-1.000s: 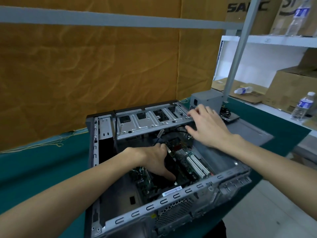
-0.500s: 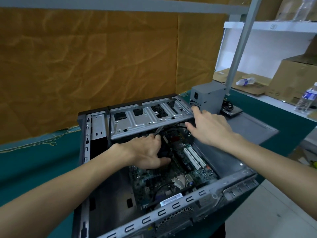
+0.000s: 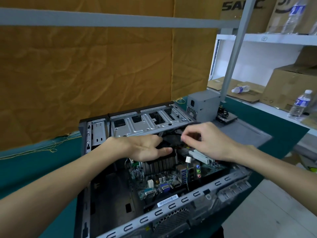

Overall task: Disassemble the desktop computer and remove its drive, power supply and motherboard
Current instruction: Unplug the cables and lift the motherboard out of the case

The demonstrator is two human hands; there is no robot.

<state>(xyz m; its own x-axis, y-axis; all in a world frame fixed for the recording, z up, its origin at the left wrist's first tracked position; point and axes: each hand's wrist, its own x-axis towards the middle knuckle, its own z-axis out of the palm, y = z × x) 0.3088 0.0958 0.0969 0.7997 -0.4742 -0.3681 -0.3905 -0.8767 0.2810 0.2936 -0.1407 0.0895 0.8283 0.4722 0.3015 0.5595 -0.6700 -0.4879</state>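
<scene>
While "SA…C" shows on a box [image 3: 243,12] at one o'clock —
my left hand [image 3: 145,148] grips the heatsink [image 3: 159,163]; my right hand [image 3: 204,141] pinches a cable [image 3: 173,131].

A workshop or storeroom set up for taking electronics apart. A workbench covered in green matting [image 3: 34,170] carries an opened desktop computer case [image 3: 171,215], with a loose grey power supply [image 3: 204,104] near the bench's far right corner. A wrinkled mustard-yellow cloth [image 3: 85,74] hangs behind the bench as a backdrop. To the right, white metal shelving [image 3: 274,39] holds cardboard boxes [image 3: 289,86] and plastic water bottles [image 3: 300,103].
</scene>
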